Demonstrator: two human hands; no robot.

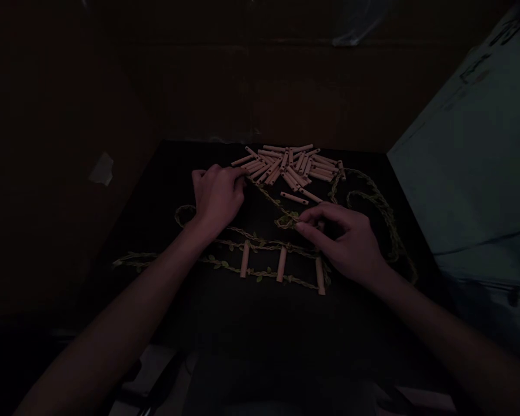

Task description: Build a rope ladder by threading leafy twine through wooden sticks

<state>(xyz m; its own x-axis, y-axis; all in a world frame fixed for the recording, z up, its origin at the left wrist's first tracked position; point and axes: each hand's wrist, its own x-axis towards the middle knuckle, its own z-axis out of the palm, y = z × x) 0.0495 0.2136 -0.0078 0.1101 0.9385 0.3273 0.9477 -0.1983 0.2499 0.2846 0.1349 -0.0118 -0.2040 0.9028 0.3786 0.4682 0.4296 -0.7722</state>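
- A black worktop filled the space below and ahead of both grips, with a brown cardboard backdrop rising beyond it.
- A pale blue-grey sheet stood well to the right of the right grip, and a scrap of white tape clung to the cardboard, up and to the left of the left grip.
- The person's bare forearms came in from the lower corners.
- The left grip was curled and half closed, its fingertips at the lower left edge of the heap. I could not tell whether it had hold of anything.
- The right grip was partly closed, with its fingers over a tangle of twine. I could not tell whether they pinched it.
- A heap of pale peach sticks lay just beyond and between both grips.
- Leafy green twine ran in strands below and between the grips, looping under the left grip and curving off to the right of the right grip.
- Three upright sticks lay across two strands, below the grips, the nearest just under the right grip.
- Two loose sticks lay apart from the heap, between it and the right grip.
- A knotted loop of twine sat at the right grip's fingertips.
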